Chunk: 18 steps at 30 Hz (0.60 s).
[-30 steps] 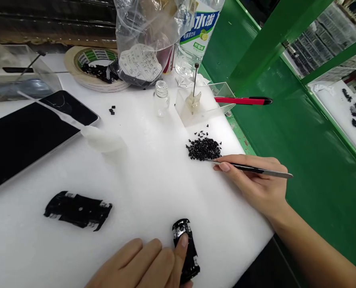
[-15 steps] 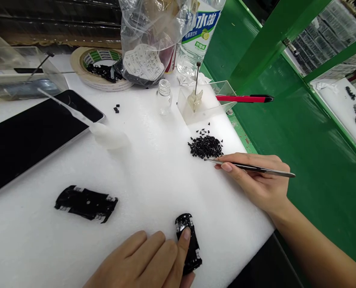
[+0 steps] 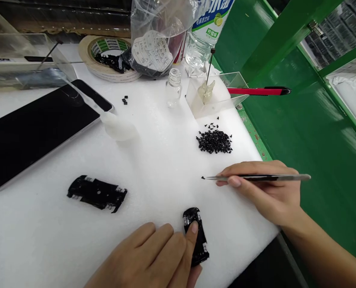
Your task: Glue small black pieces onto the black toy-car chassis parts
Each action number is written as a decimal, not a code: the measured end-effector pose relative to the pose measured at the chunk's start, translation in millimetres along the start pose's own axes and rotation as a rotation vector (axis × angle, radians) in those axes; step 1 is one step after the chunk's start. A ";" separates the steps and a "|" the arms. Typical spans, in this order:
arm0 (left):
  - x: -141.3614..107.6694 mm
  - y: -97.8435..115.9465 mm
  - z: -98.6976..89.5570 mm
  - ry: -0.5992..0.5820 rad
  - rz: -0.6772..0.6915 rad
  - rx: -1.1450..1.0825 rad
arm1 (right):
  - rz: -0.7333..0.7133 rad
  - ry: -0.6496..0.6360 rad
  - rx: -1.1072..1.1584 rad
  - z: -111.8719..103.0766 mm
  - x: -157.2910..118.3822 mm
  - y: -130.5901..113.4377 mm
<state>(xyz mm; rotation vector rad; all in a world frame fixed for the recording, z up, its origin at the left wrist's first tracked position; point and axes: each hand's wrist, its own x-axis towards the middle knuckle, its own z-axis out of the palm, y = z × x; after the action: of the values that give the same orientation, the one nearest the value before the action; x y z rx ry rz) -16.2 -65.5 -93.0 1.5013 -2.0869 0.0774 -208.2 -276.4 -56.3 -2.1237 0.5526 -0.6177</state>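
Tweezers (image 3: pixel 256 177) lie between the thumb and fingers of my right hand (image 3: pixel 265 192), with a tiny black piece (image 3: pixel 203 177) at their tips over the white foam surface. My left hand (image 3: pixel 151 256) grips a small black car-shaped plastic part (image 3: pixel 200 244), its index finger resting on top and its thumb at the near end. A second black car-shaped part (image 3: pixel 97 193) lies farther left, untouched. Above my right hand is a heap of tiny black pieces (image 3: pixel 214 142), a few of them scattered at its upper edge.
A phone (image 3: pixel 43 132) lies at left, with a white plastic dropper (image 3: pixel 118 126) across its corner. Behind stand a tape roll (image 3: pixel 85 52), a plastic bag (image 3: pixel 154 52), a glass vial (image 3: pixel 174 88), a drink bottle (image 3: pixel 208 32) and a clear tray (image 3: pixel 193 108) with a red pen (image 3: pixel 256 91).
My right hand has drawn the tweezers away from the heap, towards the part under my left hand, with a tiny black piece at the tips. The view has shifted slightly; my left hand keeps its hold.
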 end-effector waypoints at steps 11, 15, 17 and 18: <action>3.8 0.4 -4.9 -0.030 -0.011 -0.041 | -0.344 0.013 -0.184 9.2 -3.6 2.5; 1.3 -1.8 -3.1 -0.019 0.012 -0.045 | -0.358 0.017 -0.166 8.5 -2.2 5.4; 0.0 -3.3 -2.7 -0.025 0.024 -0.047 | -0.354 0.018 -0.169 7.4 -1.7 3.5; -0.2 -3.6 -3.1 -0.027 0.034 -0.047 | -0.354 0.023 -0.177 7.1 -2.0 0.7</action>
<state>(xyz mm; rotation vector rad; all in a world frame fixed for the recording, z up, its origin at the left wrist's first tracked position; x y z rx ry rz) -11.8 -65.5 -91.5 1.4472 -2.1211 0.0209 -205.6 -271.4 -61.2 -2.4089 0.2494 -0.8146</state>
